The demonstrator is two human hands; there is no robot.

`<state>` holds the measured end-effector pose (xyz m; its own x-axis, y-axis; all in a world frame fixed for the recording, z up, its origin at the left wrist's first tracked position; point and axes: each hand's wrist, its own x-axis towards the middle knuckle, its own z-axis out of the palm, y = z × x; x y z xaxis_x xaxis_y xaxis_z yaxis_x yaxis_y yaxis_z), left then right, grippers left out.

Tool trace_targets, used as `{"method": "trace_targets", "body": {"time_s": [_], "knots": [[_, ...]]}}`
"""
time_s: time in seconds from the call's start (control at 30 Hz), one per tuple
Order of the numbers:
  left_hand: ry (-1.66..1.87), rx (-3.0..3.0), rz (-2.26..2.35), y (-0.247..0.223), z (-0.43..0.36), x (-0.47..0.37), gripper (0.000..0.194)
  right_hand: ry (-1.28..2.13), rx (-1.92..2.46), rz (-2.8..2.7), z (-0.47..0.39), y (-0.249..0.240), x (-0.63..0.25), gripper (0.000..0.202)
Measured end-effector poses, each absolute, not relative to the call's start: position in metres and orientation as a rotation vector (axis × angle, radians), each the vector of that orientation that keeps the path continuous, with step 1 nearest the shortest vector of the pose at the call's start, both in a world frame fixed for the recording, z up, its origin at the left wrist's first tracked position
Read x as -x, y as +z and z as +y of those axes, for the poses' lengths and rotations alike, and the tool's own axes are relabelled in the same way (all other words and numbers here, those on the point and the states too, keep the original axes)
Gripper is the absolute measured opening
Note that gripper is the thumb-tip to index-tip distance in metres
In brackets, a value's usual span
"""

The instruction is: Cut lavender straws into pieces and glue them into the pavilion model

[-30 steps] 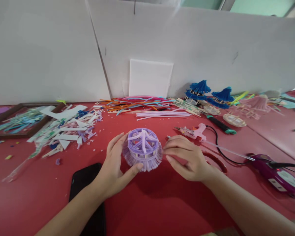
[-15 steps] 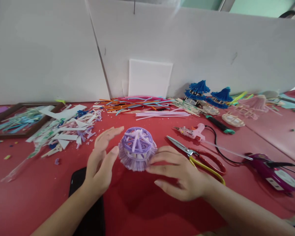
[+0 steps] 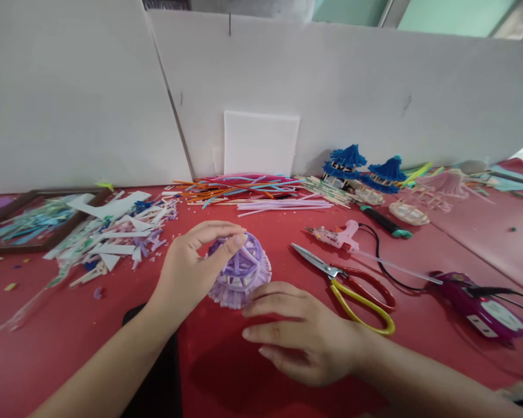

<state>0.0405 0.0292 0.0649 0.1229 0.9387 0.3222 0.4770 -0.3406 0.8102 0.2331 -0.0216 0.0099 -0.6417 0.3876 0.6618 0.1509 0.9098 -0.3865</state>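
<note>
One grip, left hand [image 3: 194, 267], now closed on purple model [image 3: 242, 278]; right hand [image 3: 307, 337] half-open beside it.

Left hand [image 3: 196, 261] over purple fringed model [image 3: 239, 276]

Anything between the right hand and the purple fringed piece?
Nothing visible: the right hand reaches the near edge of the purple fringed piece. The left hand covers part of its top; the scissors lie farther right.
</note>
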Motion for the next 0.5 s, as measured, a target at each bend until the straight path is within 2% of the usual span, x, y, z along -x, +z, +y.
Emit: {"method": "trace_targets", "body": {"time_s": [0.5], "knots": [[1.177,-1.914,1.387,0.0643,0.0322,-0.0399,0.021,0.394,0.421,-2.215,-0.0208,0.0093,-0.2380,0.028]]}}
